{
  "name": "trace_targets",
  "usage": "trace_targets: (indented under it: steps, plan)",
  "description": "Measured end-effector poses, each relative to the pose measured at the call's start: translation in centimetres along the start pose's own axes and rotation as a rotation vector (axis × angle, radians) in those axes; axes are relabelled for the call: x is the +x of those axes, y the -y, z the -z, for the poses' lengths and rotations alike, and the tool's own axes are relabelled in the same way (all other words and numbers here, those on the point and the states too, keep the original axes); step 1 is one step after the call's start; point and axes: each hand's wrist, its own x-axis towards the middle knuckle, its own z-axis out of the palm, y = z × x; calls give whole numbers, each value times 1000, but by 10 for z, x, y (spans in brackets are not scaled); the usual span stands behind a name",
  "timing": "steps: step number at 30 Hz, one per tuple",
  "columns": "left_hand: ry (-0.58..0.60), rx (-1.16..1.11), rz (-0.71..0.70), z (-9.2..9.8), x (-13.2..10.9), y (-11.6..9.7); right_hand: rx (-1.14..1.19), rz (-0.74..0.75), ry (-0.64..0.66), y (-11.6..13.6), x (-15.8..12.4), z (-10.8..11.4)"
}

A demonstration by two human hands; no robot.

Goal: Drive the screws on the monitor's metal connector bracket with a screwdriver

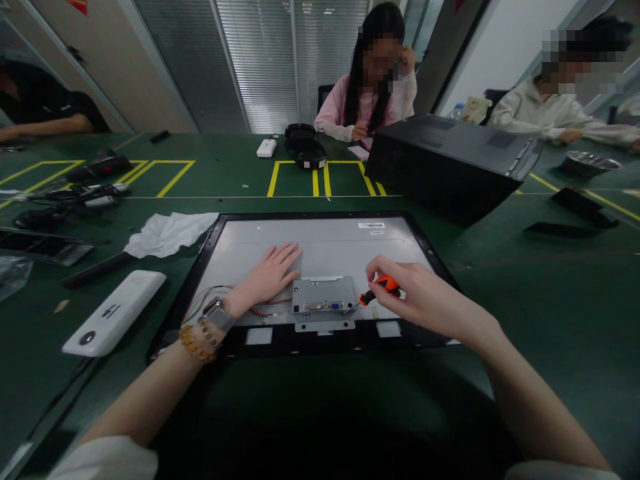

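Note:
A flat monitor panel point(320, 235) with a black frame lies on the green table, its grey metal back facing up. My left hand point(267, 277) rests flat on the metal with fingers spread, beside a metal bracket box point(324, 291) that carries a white and a blue video port. An orange and black screwdriver point(384, 288) is gripped in my right hand point(417, 287). It slants down to the left, its tip at the box's lower right corner by the blue port. Thin coloured wires point(260, 311) run from under my left wrist toward the box.
A white power bank point(117, 313) with a cable, a crumpled tissue point(170, 233) and black cables point(70, 200) lie on the left. A large black casing point(445, 167) stands behind at right, near black strips point(565, 230) and a metal bowl point(590, 163). Several people sit around the table.

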Motion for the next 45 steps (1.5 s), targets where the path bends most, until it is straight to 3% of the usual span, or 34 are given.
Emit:
trace_targets:
  steps: [7,15,27,36,45]
  plan:
    - [-14,-23,-6,0,-1,0,20,61,-48,2,-2,0]
    - [-10,-20,0,0,-1,0,11,7,-17,4,1,0]
    - [6,1,-2,1,0,0,30,76,-30,5,-2,1]
    - [-9,-8,-3,0,-1,0,28,-12,-4,4,2,0]
    - [-5,-25,-5,1,-1,0,54,36,-5,4,-2,2]
